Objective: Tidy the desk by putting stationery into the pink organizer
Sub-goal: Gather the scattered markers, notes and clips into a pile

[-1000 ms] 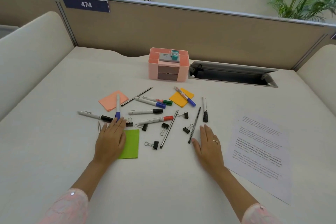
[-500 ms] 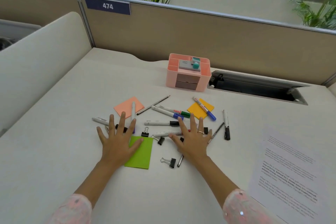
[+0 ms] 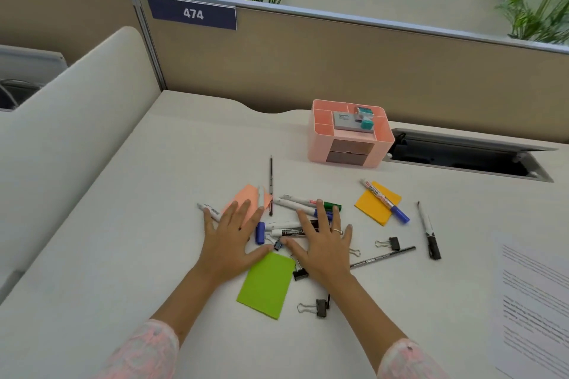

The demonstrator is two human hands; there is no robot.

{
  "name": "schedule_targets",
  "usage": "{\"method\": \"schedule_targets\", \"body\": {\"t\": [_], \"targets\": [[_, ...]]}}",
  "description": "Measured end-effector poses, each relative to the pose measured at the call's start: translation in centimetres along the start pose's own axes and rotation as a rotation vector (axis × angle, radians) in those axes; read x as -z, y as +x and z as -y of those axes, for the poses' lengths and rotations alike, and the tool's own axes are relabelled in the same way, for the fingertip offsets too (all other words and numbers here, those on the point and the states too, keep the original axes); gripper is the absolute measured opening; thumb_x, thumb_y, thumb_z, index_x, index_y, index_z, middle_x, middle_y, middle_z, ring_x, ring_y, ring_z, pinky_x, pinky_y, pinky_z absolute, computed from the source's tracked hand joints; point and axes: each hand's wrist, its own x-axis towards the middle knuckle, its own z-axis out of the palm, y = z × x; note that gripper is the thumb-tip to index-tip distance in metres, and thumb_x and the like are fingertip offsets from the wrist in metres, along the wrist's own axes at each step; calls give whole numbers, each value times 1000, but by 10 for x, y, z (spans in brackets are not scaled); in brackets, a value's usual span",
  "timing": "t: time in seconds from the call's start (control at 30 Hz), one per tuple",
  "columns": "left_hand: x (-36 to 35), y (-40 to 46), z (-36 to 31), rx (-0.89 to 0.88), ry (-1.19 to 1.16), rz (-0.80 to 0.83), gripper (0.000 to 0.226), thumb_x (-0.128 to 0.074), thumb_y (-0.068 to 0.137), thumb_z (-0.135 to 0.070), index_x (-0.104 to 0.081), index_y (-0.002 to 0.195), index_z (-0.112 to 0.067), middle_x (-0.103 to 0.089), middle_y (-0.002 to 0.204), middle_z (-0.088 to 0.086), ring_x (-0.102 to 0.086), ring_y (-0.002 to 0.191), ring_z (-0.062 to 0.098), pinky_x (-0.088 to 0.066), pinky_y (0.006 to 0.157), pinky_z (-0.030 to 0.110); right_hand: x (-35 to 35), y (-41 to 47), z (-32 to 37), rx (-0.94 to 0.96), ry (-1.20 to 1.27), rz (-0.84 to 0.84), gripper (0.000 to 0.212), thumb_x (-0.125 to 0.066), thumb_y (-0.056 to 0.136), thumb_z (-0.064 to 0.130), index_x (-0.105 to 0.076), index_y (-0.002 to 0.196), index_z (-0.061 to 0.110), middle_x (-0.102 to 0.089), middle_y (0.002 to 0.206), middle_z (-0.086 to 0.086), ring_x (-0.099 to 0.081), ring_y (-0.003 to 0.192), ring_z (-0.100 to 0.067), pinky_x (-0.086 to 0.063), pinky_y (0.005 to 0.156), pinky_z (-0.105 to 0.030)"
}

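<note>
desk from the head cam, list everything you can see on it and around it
pink organizer: 1, pink with grey drawers, far centre of desk
grey box: 1, grey, in organizer top, teal items beside it
sticky pads: 3, green near, orange right, salmon under left fingers
markers: several, white bodies, clustered under the hands; one blue-capped across the orange pad; one black-capped far right
thin dark pens: 2, one upright behind the cluster, one right of right hand
binder clips: at least 3 clear, black, e.g. near, right
printed sheet: 1, white, right edge
cable hatch: 1, open, beside organizer
474 sign: 1, navy, on partition
left hand: flat, open
right hand: flat, open, ring
</note>
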Motion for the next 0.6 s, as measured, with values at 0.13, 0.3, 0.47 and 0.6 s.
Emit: {"method": "schedule_targets", "body": {"t": [0.13,0.3,0.47,0.6], "targets": [[2,5,18,-46,-64,-59,80,-28,81,-77,-29,146,-28,-30,152,-3,-26,140,17,-9,109,61,-8,13,34,-16,9,-8,77,-12,81,80,-35,142,39,-17,157,-5,-16,142,-40,-21,105,-66],[4,8,40,-41,-91,-120,80,-37,83,-70,-32,145,-20,-34,150,3,-32,137,20,-13,111,55,-20,30,78,-61,-15,-94,67,-23,84,74,-54,129,35,-42,146,-11,-42,130,-37,-35,99,-61],[7,8,65,-17,-78,-137,72,-41,85,-60,-37,142,-17,-40,146,6,-37,134,24,-22,110,55,-29,40,108,-77,-22,-134,61,-29,85,69,-58,125,34,-49,140,-12,-48,125,-38,-41,96,-58],[10,8,79,10,-85,-154,67,-39,86,-53,-39,141,-14,-42,144,8,-38,133,26,-22,110,54,-36,48,128,-63,-29,-145,59,-31,86,67,-58,125,33,-50,139,-12,-50,124,-38,-40,97,-58]]}}
